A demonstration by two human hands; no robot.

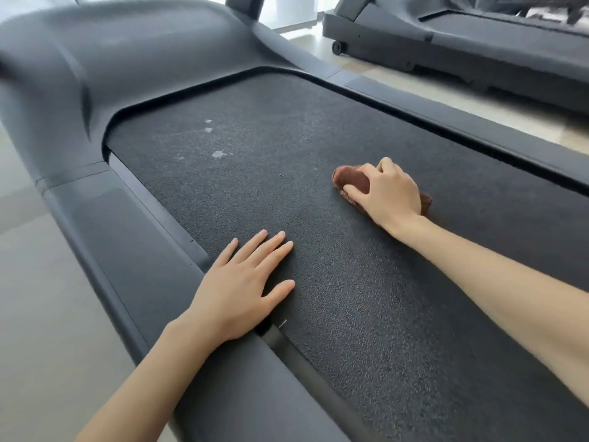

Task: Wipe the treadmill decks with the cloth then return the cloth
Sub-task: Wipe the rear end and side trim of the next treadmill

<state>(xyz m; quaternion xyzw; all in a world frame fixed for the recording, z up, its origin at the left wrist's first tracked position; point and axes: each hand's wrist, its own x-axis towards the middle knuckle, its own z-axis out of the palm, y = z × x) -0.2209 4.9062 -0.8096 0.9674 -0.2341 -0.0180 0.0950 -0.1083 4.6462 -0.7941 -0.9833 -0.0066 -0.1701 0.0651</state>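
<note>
Brown cloth (352, 181) lies bunched on the right half of the dark treadmill deck (318, 266), gripped under the right hand (392, 193), whose fingers (384, 164) curl over it. The left hand (239, 288) rests flat by the deck's left side rail (137, 250), fingers straight and slightly spread. Pale spots (218, 154) mark the deck farther ahead.

Treadmill deck (318, 138) — brown cloth (352, 180)

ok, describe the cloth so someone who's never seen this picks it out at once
The near treadmill's dark textured belt fills most of the view. On its right half the right grip holds a small bunched cloth against it. It is the only reddish-brown thing among grey and black.
</note>
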